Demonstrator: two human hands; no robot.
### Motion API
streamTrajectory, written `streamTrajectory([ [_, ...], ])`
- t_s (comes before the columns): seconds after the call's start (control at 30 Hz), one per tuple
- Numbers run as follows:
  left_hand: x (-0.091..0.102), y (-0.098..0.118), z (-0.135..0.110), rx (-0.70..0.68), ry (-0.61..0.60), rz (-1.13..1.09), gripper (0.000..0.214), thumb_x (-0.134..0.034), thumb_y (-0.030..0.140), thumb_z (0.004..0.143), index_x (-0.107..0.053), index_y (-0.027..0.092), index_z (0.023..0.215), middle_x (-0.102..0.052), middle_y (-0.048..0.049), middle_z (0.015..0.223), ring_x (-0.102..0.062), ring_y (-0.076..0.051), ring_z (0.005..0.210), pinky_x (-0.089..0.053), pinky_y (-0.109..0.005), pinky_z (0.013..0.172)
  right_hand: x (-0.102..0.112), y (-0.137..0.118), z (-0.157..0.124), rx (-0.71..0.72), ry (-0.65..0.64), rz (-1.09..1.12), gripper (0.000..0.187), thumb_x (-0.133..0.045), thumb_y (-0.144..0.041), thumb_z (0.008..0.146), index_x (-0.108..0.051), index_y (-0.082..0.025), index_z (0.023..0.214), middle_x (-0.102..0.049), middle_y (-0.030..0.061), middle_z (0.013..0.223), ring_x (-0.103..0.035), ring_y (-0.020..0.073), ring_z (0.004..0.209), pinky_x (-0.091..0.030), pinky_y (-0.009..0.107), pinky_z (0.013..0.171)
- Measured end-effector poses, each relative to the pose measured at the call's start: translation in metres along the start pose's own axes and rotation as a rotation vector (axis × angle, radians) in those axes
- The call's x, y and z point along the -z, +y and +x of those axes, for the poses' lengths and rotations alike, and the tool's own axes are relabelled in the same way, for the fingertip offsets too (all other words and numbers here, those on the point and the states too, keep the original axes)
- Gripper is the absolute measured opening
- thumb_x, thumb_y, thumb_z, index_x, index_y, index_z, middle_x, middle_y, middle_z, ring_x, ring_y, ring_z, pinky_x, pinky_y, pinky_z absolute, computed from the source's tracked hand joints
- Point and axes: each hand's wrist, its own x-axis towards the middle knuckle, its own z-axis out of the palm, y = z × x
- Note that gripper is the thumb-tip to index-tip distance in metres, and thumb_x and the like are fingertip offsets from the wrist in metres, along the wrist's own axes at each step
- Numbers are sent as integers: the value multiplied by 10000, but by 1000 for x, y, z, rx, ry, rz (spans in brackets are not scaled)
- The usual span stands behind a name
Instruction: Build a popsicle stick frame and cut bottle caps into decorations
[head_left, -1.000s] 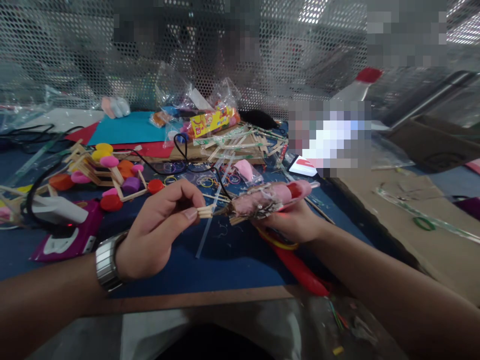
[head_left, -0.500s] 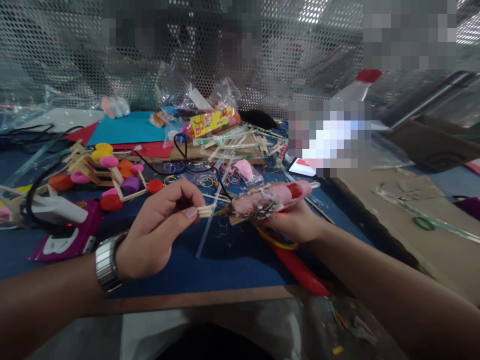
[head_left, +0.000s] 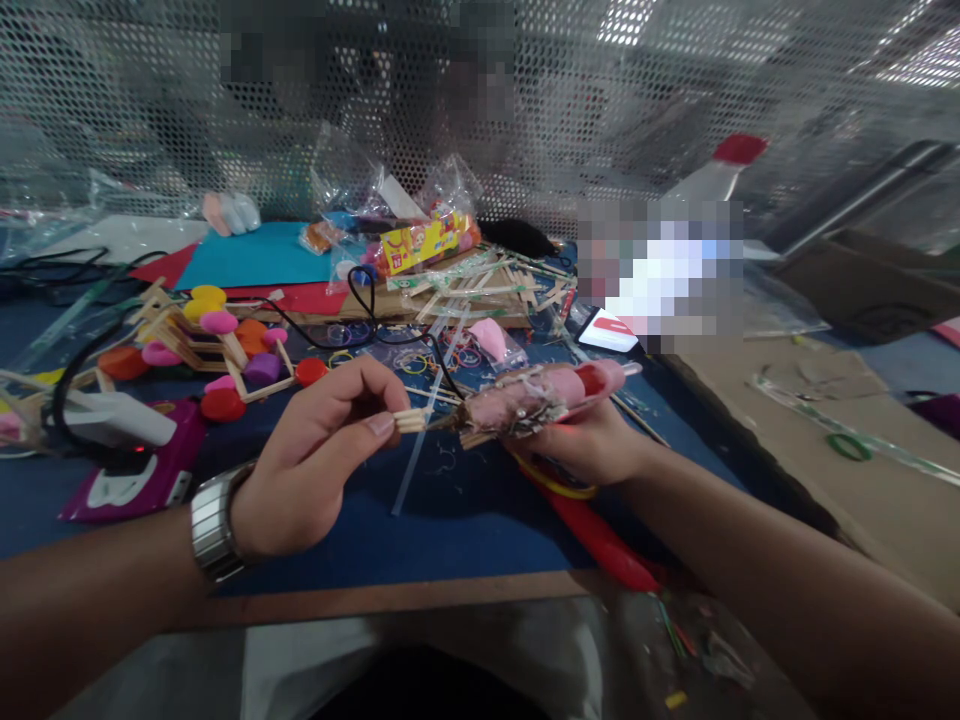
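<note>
My left hand (head_left: 315, 460), with a metal watch (head_left: 214, 520) on the wrist, pinches a short bundle of small wooden sticks (head_left: 409, 421) between thumb and fingers. My right hand (head_left: 589, 445) grips a pink glue gun (head_left: 540, 395) crusted with dried glue. Its nozzle points left, close to the stick ends. Both hands hover above a dark blue mat (head_left: 450, 510).
A stick frame with coloured foam pieces (head_left: 217, 350) lies at the left, beside a white and purple device (head_left: 120, 440) with a black cable. Loose sticks and plastic packets (head_left: 450, 280) pile up behind. Brown cardboard (head_left: 817, 440) covers the right. A perforated metal screen (head_left: 525, 100) stands at the back.
</note>
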Motion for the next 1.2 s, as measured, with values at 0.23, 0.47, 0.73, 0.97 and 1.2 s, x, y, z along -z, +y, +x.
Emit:
streamTrajectory([
  [0.23, -1, 0, 1, 2, 1, -13, 57, -619, 215, 918, -636, 211, 863, -544, -21, 785, -459, -169, 699, -368, -314, 623, -1, -3, 1, -56, 18, -22, 201, -706, -372, 954, -823, -270, 1081, -818, 55, 1105, -771, 230, 1070, -602, 342, 1018],
  [0.47, -1, 1, 1, 8, 16, -10, 55, -629, 215, 903, -637, 212, 849, -547, -23, 770, -466, -170, 691, -373, -313, 608, -1, -5, 2, -90, 29, -20, 191, -732, -380, 930, -831, -283, 1060, -818, 57, 1119, -762, 246, 1109, -585, 350, 1049],
  [0.73, -2, 1, 1, 7, 19, -42, 61, -647, 235, 901, -646, 209, 845, -550, -27, 763, -465, -171, 688, -369, -314, 601, -1, -5, 1, -78, 25, -4, 189, -739, -354, 931, -826, -253, 1065, -820, 59, 1113, -765, 234, 1102, -587, 333, 1038],
  [0.97, -2, 2, 0, -16, 23, -34, 60, -621, 215, 922, -653, 212, 871, -557, -25, 778, -472, -171, 695, -380, -312, 603, -2, -2, 0, -34, 24, 29, 186, -700, -308, 969, -809, -296, 1119, -818, 17, 1130, -755, 217, 1123, -573, 322, 1047],
  [1.2, -2, -1, 1, -20, 40, -16, 48, -633, 226, 912, -648, 214, 868, -556, -21, 766, -475, -167, 681, -387, -309, 590, 0, -3, 0, -54, 22, -17, 190, -719, -334, 952, -822, -281, 1102, -817, 61, 1120, -756, 244, 1127, -578, 361, 1065],
])
